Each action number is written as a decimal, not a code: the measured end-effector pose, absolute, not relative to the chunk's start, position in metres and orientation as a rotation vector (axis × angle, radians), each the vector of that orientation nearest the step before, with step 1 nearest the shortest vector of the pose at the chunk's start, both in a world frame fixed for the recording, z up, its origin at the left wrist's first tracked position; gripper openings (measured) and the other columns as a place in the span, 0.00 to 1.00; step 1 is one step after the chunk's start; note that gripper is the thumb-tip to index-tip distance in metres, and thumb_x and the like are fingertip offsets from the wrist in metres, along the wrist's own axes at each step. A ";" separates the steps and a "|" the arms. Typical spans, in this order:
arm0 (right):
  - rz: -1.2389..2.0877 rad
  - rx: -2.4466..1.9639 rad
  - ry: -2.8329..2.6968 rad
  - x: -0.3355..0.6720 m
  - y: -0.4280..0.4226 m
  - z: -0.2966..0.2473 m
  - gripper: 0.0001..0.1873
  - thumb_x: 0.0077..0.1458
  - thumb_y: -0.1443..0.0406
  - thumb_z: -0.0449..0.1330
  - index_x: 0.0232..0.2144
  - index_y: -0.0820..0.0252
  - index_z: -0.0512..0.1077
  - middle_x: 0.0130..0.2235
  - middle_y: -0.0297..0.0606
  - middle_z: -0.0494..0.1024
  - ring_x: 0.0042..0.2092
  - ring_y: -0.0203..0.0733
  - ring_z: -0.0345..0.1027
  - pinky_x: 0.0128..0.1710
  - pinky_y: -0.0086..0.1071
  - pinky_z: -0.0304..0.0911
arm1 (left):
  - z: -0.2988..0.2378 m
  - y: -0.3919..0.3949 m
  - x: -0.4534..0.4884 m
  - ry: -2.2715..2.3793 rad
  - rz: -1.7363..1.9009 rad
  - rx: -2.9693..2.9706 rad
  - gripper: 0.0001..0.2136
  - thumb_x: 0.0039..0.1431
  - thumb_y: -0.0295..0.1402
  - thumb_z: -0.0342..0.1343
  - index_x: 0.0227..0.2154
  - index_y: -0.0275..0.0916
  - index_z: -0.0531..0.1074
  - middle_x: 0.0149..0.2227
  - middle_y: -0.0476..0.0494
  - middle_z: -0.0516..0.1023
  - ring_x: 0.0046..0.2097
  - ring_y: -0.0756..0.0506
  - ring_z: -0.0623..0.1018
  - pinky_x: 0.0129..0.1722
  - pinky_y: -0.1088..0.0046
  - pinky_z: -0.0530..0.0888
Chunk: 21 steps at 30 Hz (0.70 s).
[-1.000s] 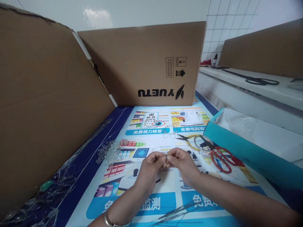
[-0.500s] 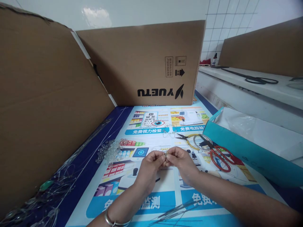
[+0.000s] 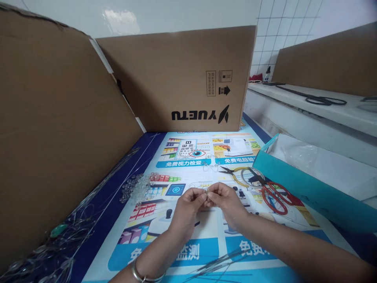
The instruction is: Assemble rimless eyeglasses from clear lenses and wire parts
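Over the middle of the printed mat, my left hand [image 3: 188,208] and my right hand [image 3: 225,202] meet with their fingertips pinched together. Whatever sits between them is tiny and mostly covered by the fingers; a thin wire loop seems to curve out just beyond. A heap of clear beads [image 3: 138,188] lies to the left of my left hand. Below my hands, near the front edge, is a bundle of thin cut wires [image 3: 219,265]. Yellow-handled pliers [image 3: 240,177] and red-handled scissors [image 3: 277,194] rest to the right of my right hand.
A teal box [image 3: 306,184] with clear plastic inside stands at the right. Cardboard panels [image 3: 182,82] rise at the back and left. Tangled wires with beads [image 3: 67,236] lie along the left edge. Beaded wire pieces [image 3: 210,165] lie beyond my hands. Black scissors [image 3: 321,99] rest on the ledge.
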State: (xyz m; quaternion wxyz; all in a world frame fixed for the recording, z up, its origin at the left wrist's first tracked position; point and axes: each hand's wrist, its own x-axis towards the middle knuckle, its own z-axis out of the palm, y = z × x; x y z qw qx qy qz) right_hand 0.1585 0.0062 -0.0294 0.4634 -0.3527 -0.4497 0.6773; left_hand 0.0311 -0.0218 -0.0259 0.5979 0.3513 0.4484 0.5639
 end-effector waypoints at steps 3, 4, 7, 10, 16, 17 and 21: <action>1.664 -0.872 -1.107 0.159 0.006 -0.029 0.08 0.46 0.64 0.62 0.27 0.62 0.67 0.24 0.32 0.71 0.27 0.34 0.66 0.31 0.31 0.63 | -0.027 -0.022 0.031 1.035 1.311 0.808 0.05 0.50 0.30 0.58 0.28 0.35 0.69 0.25 0.48 0.74 0.28 0.49 0.74 0.31 0.73 0.69; 1.663 -0.874 -1.108 0.159 0.005 -0.029 0.08 0.46 0.65 0.62 0.27 0.62 0.67 0.25 0.31 0.71 0.27 0.34 0.66 0.31 0.31 0.62 | -0.028 -0.022 0.031 1.034 1.310 0.803 0.05 0.50 0.30 0.58 0.29 0.35 0.69 0.25 0.48 0.74 0.28 0.49 0.74 0.31 0.73 0.69; 1.656 -0.884 -1.115 0.158 0.005 -0.028 0.07 0.46 0.65 0.62 0.27 0.62 0.67 0.25 0.31 0.70 0.27 0.33 0.66 0.31 0.30 0.62 | -0.029 -0.022 0.031 1.027 1.308 0.792 0.06 0.50 0.30 0.59 0.29 0.35 0.69 0.25 0.47 0.74 0.28 0.49 0.74 0.32 0.72 0.70; 1.653 -0.880 -1.118 0.158 0.006 -0.029 0.07 0.46 0.65 0.62 0.27 0.62 0.67 0.25 0.31 0.70 0.27 0.33 0.66 0.31 0.29 0.62 | -0.030 -0.021 0.031 1.029 1.312 0.797 0.06 0.50 0.31 0.59 0.29 0.35 0.69 0.25 0.47 0.74 0.28 0.49 0.75 0.32 0.72 0.70; 1.666 -0.897 -1.127 0.158 0.007 -0.029 0.07 0.46 0.65 0.62 0.28 0.62 0.67 0.24 0.31 0.71 0.27 0.33 0.66 0.31 0.30 0.62 | -0.030 -0.022 0.029 1.026 1.282 0.831 0.06 0.51 0.32 0.58 0.30 0.35 0.69 0.27 0.46 0.75 0.30 0.48 0.75 0.34 0.70 0.70; 1.671 -0.903 -1.134 0.159 0.007 -0.029 0.07 0.46 0.65 0.62 0.28 0.62 0.67 0.24 0.31 0.71 0.27 0.33 0.66 0.31 0.30 0.62 | -0.030 -0.022 0.028 1.024 1.268 0.840 0.07 0.51 0.32 0.58 0.30 0.35 0.69 0.27 0.45 0.75 0.30 0.47 0.75 0.35 0.69 0.70; 1.704 -0.911 -1.156 0.162 0.007 -0.027 0.07 0.47 0.65 0.61 0.28 0.62 0.67 0.25 0.33 0.72 0.28 0.35 0.67 0.33 0.32 0.63 | -0.029 -0.022 0.024 1.036 1.224 0.853 0.07 0.51 0.33 0.58 0.31 0.35 0.69 0.28 0.44 0.76 0.31 0.47 0.75 0.36 0.68 0.69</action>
